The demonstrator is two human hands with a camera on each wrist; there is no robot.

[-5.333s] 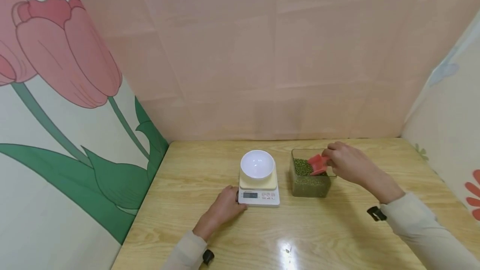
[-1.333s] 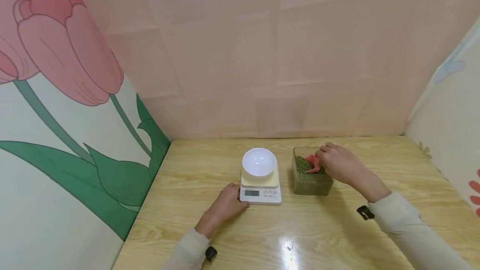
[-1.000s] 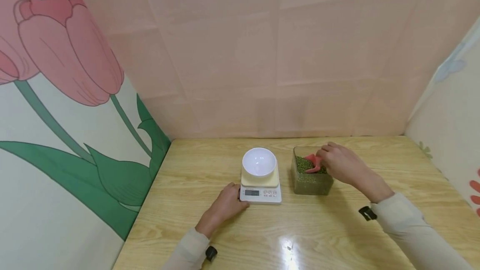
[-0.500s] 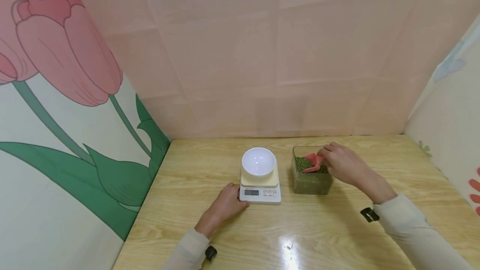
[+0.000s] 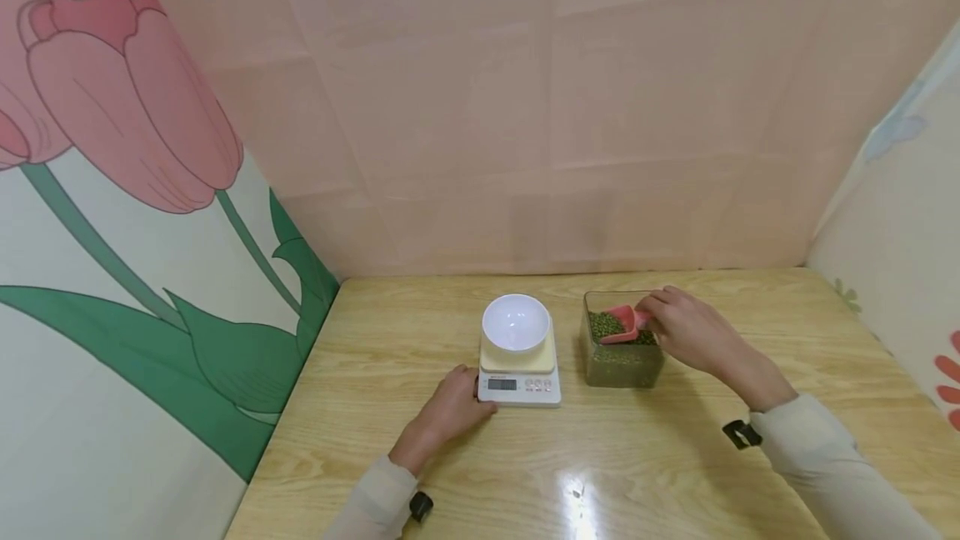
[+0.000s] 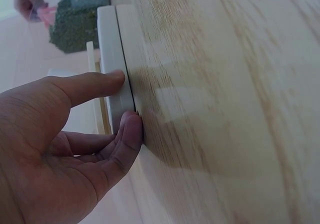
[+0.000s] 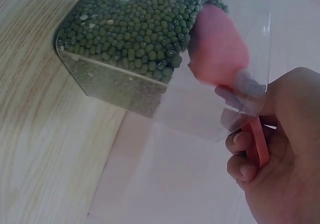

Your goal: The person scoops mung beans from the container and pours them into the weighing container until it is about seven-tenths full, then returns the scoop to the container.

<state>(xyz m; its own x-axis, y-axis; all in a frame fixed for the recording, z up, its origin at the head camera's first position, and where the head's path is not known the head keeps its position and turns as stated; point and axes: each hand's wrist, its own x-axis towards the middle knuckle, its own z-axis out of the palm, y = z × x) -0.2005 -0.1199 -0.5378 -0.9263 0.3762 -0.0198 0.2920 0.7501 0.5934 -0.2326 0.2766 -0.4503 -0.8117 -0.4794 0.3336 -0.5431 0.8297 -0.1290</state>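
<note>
My right hand (image 5: 693,336) grips the handle of a red scoop (image 5: 622,325), fingers curled round it in the right wrist view. The scoop's head is inside a clear rectangular container (image 5: 622,375), in contact with the green mung beans (image 7: 135,26). How full the scoop is, I cannot tell. My left hand (image 5: 450,408) holds the front left corner of a white kitchen scale (image 5: 536,397); in the left wrist view the thumb presses its front edge and the fingers bend at its side. A white bowl (image 5: 516,323) stands upright on the scale's cream platform, with no beans visible inside.
The container stands just right of the scale on a wood-grain table (image 5: 352,348). A pink cloth backdrop (image 5: 450,107) closes off the rear. A tulip-printed panel (image 5: 135,107) borders the left, and a pale printed panel (image 5: 915,273) the right.
The scoop has turned in the beans, so more of its inside shows now. My right hand has shifted slightly right. My left hand, the scale and the bowl keep their places.
</note>
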